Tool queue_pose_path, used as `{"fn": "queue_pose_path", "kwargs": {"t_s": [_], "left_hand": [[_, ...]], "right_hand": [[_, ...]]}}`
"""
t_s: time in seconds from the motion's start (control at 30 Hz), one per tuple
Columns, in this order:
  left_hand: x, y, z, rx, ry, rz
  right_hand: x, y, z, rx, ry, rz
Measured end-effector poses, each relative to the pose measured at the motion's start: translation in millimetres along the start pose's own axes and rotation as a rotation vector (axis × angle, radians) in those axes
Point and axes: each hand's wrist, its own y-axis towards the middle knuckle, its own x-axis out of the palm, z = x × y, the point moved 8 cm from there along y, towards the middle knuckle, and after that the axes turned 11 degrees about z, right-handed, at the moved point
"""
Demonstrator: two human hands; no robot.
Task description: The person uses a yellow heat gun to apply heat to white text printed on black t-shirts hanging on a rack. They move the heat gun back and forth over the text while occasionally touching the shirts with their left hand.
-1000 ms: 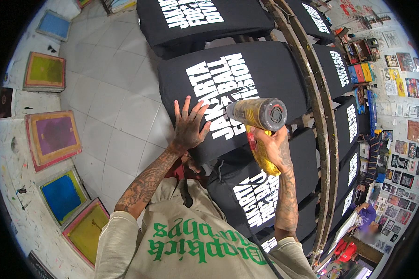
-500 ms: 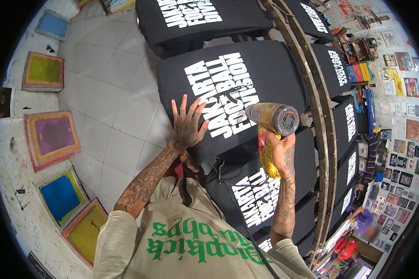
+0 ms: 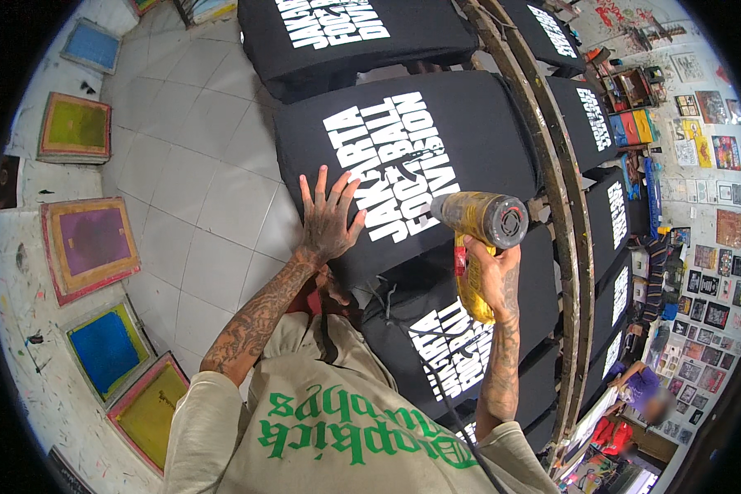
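- Smooth black fabric (image 3: pixel 477 123) with white block lettering lies taut; a yellow-and-grey plastic heat gun (image 3: pixel 479 216) is over its near edge.
- Grey floor tiles (image 3: pixel 214 189); framed screens (image 3: pixel 90 243) by a white wall (image 3: pixel 25 280).
- Left hand (image 3: pixel 329 226) spread on the fabric, holding nothing; right hand (image 3: pixel 497 276) wrapped round the gun's handle.

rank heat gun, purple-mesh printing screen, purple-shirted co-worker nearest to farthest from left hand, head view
1. Heat gun: right, in the right hand
2. Purple-mesh printing screen: left, by the wall
3. Purple-shirted co-worker: lower right
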Motion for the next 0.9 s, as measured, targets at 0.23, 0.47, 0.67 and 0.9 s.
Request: {"fn": "queue_pose_path", "kwargs": {"t_s": [0.23, 0.47, 0.67, 0.9], "left_hand": [[4, -4, -2, 0.012, 0.03, -0.031], [1, -3, -3, 0.018, 0.046, -0.011], [-2, -3, 0, 0.015, 0.021, 0.003], [0, -4, 0, 0.028, 0.018, 0.005]], "right_hand": [[16, -20, -17, 0.01, 0.073, -0.099], [31, -23, -41, 0.028, 0.01, -0.176], [24, -23, -41, -0.121, -0.09, -0.034], [8, -35, -24, 0.043, 0.029, -0.008]]}}
